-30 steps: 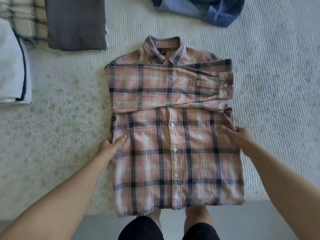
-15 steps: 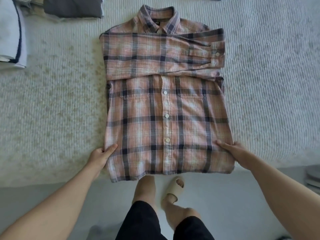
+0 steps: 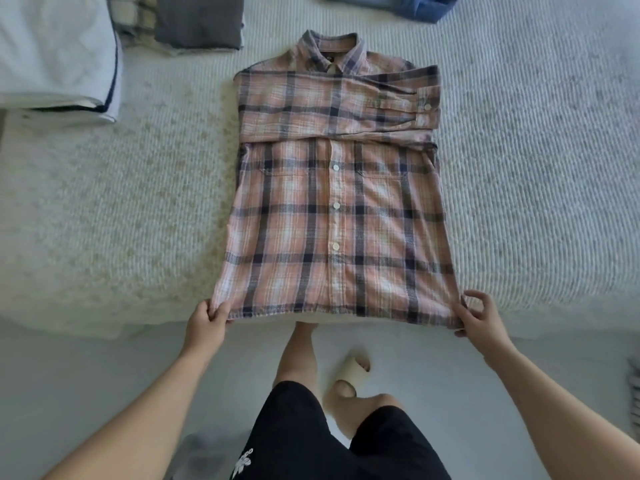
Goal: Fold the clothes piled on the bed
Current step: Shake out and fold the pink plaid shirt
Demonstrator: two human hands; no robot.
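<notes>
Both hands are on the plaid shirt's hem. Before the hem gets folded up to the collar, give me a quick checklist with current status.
1. Left hand pinches the left hem corner of the shirt: ok.
2. Right hand pinches the right hem corner: ok.
3. Sleeves folded flat across the chest, cuff inside the shirt's outline: ok.
4. Front buttoned and lying smooth: ok.
5. Collar area free; the grey folded garment and blue garment lie apart from it: ok.
6. Back layer under the hem gathered evenly in both pinches: cannot tell, hidden underneath.
</notes>
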